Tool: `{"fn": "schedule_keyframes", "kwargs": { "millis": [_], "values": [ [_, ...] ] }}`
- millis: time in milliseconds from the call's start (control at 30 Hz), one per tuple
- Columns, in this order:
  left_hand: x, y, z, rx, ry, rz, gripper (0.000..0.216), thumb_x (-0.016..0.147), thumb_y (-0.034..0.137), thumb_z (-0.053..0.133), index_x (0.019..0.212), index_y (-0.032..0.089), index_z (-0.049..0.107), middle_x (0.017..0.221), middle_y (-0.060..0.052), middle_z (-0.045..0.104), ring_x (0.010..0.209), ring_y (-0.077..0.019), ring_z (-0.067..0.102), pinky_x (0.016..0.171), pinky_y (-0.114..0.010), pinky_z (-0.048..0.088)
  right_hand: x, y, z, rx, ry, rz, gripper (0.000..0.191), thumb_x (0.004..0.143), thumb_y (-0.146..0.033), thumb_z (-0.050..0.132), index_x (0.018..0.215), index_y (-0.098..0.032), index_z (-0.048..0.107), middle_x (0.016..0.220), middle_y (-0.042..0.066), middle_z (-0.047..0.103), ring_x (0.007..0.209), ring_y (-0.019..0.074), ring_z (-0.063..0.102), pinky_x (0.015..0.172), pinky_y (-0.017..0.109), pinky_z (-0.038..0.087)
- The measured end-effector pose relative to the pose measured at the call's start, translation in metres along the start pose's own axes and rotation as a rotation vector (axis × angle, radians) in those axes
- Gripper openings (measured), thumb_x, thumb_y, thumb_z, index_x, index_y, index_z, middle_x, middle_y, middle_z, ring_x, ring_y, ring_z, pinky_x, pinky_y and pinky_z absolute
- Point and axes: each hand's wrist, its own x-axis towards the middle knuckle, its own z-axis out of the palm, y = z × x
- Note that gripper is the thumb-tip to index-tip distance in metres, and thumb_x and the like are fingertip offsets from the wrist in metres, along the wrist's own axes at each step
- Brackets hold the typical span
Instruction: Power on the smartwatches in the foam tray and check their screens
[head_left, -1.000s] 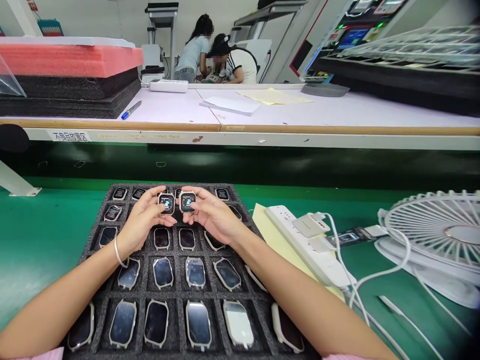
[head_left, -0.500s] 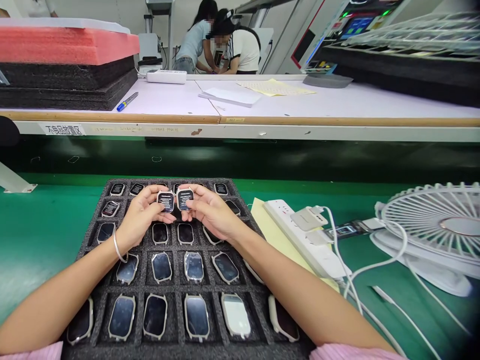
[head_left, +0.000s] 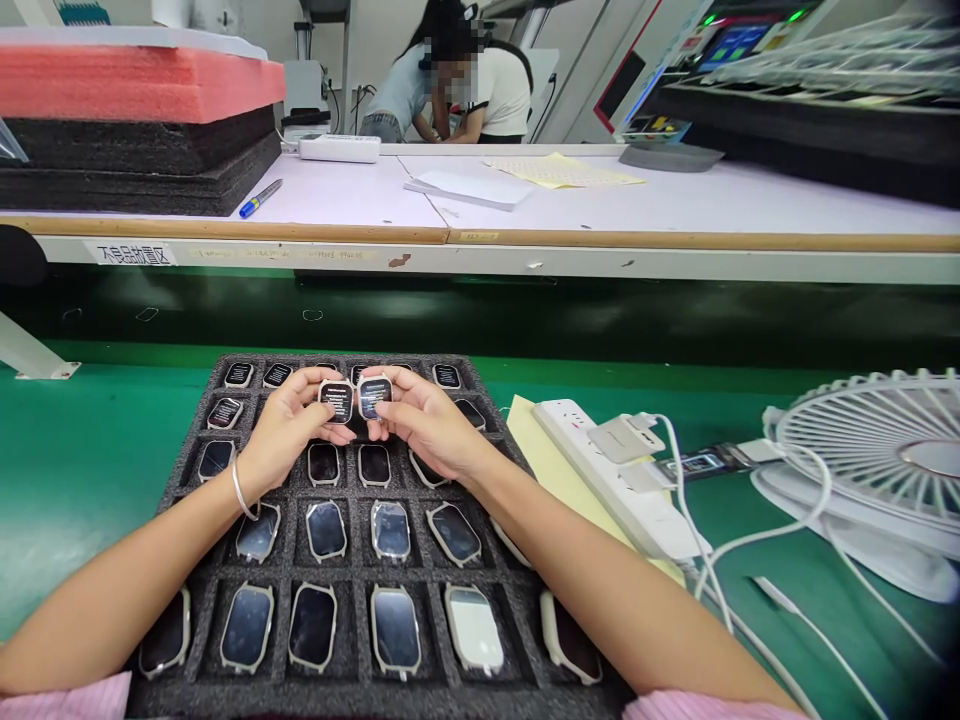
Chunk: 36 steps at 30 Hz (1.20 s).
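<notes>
My left hand (head_left: 283, 432) is closed around a small smartwatch body (head_left: 337, 400) with a lit screen. My right hand (head_left: 421, 420) grips a second watch body (head_left: 373, 396) right beside it, screens facing me. Both are held just above the far rows of a black foam tray (head_left: 196, 582) whose pockets hold several more watch bodies, mostly dark-screened. A silver bangle sits on my left wrist.
The tray rests on a green mat. To its right lie a yellow sheet, a white power strip (head_left: 622, 488) with plugs and cables, and a white fan (head_left: 877, 470). A raised shelf behind carries foam stacks (head_left: 142, 130), a blue pen and papers. Two people stand far back.
The watch screens changed from a coloured picture to lines of text. My hands stayed nearly in place, holding the two watches.
</notes>
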Motion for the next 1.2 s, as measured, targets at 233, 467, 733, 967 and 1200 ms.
{"fn": "schedule_keyframes", "kwargs": {
  "millis": [233,467,733,967,1200],
  "values": [
    [0.0010,-0.0014,-0.0013,0.018,0.008,0.007,0.033,0.075,0.024,0.068,0.105,0.017,0.057,0.098,-0.001,0.066,0.057,-0.0117,0.071,0.058,-0.026,0.062,-0.0001,0.0006,0.0009,-0.018,-0.014,-0.014,0.036,0.076,-0.018,0.069,0.111,-0.021,0.060,0.086,0.000,0.065,0.061,0.0118,0.061,0.058,0.027,0.045],
    [0.0009,-0.0011,-0.0007,-0.011,-0.008,0.021,0.041,0.068,0.017,0.069,0.107,0.018,0.057,0.101,-0.001,0.065,0.060,-0.0115,0.072,0.062,-0.026,0.061,-0.0003,0.0002,-0.0003,-0.009,-0.025,-0.023,0.045,0.071,-0.013,0.070,0.113,-0.021,0.059,0.090,-0.001,0.063,0.063,0.0112,0.062,0.060,0.026,0.046],
    [0.0016,-0.0025,-0.0005,-0.018,0.011,-0.034,0.027,0.082,0.030,0.062,0.106,0.017,0.059,0.087,0.000,0.066,0.058,-0.0151,0.072,0.059,-0.029,0.062,0.0030,0.0039,0.0017,0.040,0.061,0.025,0.030,0.080,-0.033,0.073,0.104,-0.020,0.060,0.079,-0.002,0.063,0.053,0.0094,0.057,0.053,0.025,0.041],
    [0.0006,-0.0016,-0.0015,-0.032,-0.013,-0.024,0.030,0.076,0.026,0.064,0.105,0.017,0.060,0.085,0.001,0.066,0.059,-0.0175,0.074,0.061,-0.030,0.063,0.0022,0.0026,0.0013,0.069,0.060,0.036,0.038,0.072,-0.030,0.080,0.104,-0.020,0.063,0.077,-0.003,0.064,0.054,0.0096,0.058,0.054,0.025,0.041],
    [0.0008,-0.0033,-0.0027,-0.042,-0.036,-0.008,0.032,0.074,0.023,0.064,0.105,0.017,0.061,0.085,0.003,0.066,0.060,-0.0173,0.074,0.060,-0.028,0.062,0.0026,0.0060,0.0009,0.037,0.074,0.031,0.038,0.074,-0.034,0.080,0.104,-0.020,0.062,0.078,-0.004,0.063,0.053,0.0085,0.056,0.053,0.025,0.040]
  ]
}}
